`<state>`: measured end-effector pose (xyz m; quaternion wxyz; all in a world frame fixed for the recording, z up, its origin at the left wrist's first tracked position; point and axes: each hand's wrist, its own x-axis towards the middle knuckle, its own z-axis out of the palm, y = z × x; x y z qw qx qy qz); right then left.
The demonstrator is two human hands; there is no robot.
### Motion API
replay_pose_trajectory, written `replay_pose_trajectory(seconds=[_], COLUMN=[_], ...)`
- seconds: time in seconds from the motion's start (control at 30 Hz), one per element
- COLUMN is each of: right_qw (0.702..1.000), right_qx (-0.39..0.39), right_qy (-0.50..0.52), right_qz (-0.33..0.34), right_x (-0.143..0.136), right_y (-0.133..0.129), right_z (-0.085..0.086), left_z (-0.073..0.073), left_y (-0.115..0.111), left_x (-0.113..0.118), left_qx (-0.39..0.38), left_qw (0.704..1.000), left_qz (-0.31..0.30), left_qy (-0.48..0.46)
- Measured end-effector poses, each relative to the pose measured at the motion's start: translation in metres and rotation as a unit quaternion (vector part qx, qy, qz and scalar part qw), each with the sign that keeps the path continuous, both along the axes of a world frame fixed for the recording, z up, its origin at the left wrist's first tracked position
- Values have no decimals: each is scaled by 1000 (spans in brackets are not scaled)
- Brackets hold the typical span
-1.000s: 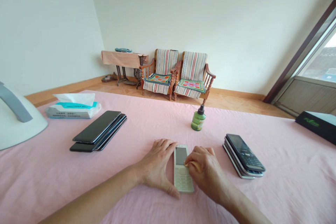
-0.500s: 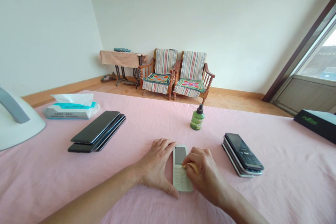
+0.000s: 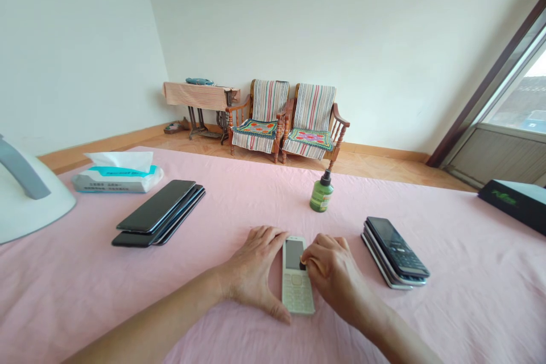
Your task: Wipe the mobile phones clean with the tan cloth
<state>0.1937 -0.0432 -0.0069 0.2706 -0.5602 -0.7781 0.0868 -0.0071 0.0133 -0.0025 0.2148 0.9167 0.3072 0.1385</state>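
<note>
A white keypad mobile phone (image 3: 297, 290) lies face up on the pink cloth, its dark screen towards the far end. My left hand (image 3: 251, 270) holds it along its left side, the forefinger at the top corner and the thumb at the bottom corner. Over the phone's right edge, my right hand (image 3: 335, 273) is closed around a small yellowish cloth (image 3: 303, 261), of which only a bit shows at the fingertips beside the screen. Most of that cloth is hidden in the fingers.
Stacked phones (image 3: 396, 250) lie to the right, and more dark phones (image 3: 157, 210) at the left. Beyond my hands stands a green pump bottle (image 3: 321, 193). A tissue pack (image 3: 117, 176), a white-and-grey object (image 3: 29, 199) and a black box (image 3: 512, 199) flank the pink cloth (image 3: 239, 193).
My right hand has shifted slightly up and to the right over the phone, and less of the yellowish cloth shows. My left hand keeps its place on the phone.
</note>
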Motion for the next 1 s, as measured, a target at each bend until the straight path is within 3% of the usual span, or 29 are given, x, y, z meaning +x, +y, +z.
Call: replay_pose_trajectory(seconds=[0.2,0.43,0.63,0.83,1.0], right_qw=[999,999,999,999,999], right_qx=[30,-16,0,-29,6], right_qy=[-27,18,40,39,25], right_qz=[11,24,27,21,19], right_x=[8,7,13,10,12], right_y=[11,6,16,11,16], right_z=[-7,-3,-15,-9,-14], left_z=[0,0,-1,0,-1], left_y=[0,0,1,1,1], left_x=[0,0,-1,0,0], left_qx=[-5,-7,-6,-2,-4], left_qw=[1000,1000,1000,1000,1000], left_qz=[1,-1,-2,-2,0], left_qy=[-4,-5,-11,-4,-9])
